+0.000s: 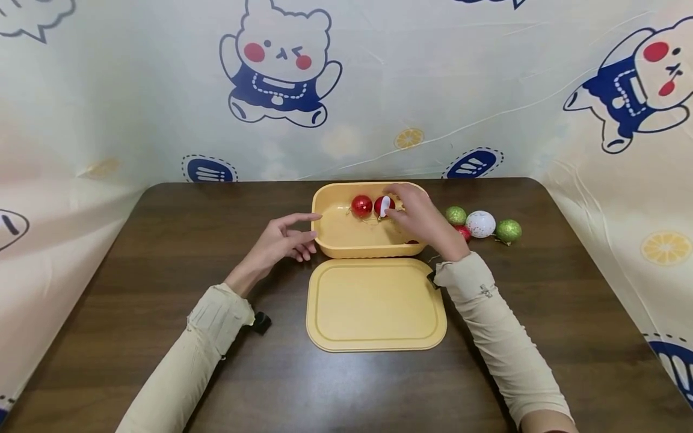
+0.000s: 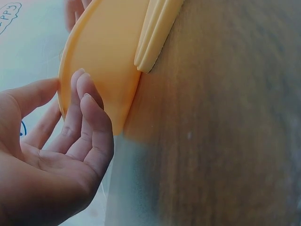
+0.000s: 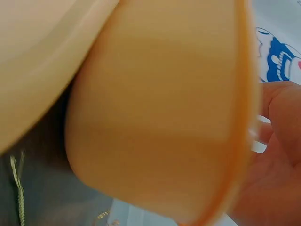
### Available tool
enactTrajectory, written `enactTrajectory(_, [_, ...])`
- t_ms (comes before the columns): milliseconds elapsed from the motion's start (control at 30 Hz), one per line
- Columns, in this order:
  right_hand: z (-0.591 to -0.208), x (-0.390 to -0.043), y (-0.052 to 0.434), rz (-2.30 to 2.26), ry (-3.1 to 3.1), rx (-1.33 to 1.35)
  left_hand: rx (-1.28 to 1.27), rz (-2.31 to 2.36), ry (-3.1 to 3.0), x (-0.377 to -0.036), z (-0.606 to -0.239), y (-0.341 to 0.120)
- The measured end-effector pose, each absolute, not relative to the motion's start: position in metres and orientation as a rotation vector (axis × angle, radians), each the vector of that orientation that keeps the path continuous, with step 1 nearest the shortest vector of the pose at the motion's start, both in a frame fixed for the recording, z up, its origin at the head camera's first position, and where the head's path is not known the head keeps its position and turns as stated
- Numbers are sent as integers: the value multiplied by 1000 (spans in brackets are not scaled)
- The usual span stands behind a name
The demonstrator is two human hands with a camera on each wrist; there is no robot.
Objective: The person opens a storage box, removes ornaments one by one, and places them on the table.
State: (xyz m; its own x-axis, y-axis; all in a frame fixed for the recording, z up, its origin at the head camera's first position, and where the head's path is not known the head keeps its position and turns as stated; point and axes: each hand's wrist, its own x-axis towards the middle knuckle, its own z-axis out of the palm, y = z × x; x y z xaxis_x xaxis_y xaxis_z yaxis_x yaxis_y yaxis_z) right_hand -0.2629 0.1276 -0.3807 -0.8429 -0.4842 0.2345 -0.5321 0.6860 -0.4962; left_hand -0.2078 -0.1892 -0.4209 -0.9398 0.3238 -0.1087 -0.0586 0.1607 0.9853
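Nearest to me, the yellow lid [image 1: 376,304] lies flat on the brown table [image 1: 162,240], just in front of the yellow box [image 1: 346,237]. No brand, label or legible writing appears on lid or box.

Left hand [image 1: 278,243]: I read it as released. The fingers are nearly straight and relaxed, with the fingertips [image 2: 80,82] touching or just beside the box's left wall; the left wrist view does not settle which. It grasps nothing.

Right hand [image 1: 419,219]: it reaches over the right half of the box, fingertips pinching a red-and-white ball [image 1: 384,205] held inside the box, just beside a red glitter ball [image 1: 361,205] that is already in it. The right wrist view shows only the box wall and part of the palm, so the grip is judged from the head view.

Procedure note, as a judgement: I would steady the box with the left hand, lower the ball until it rests on the box floor, then release it clear of its neighbour so that neither rolls.

Farther right, on the table beyond the box, lie a green ball [image 1: 456,214], a small red ball [image 1: 463,232], a white speckled egg [image 1: 480,224] and a second green ball [image 1: 508,230]. The backdrop [image 1: 379,90] carries cartoon bears and lemon slices, but no readable words.
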Motion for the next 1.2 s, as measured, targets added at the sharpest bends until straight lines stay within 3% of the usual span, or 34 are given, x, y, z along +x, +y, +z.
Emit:
enactTrajectory(367, [-412, -270, 117, 727, -2790, 944, 237, 1856, 2131, -205, -423, -189])
enactTrajectory(1200, [-409, -271, 120, 747, -2847, 927, 260, 1861, 2143, -207, -420, -188])
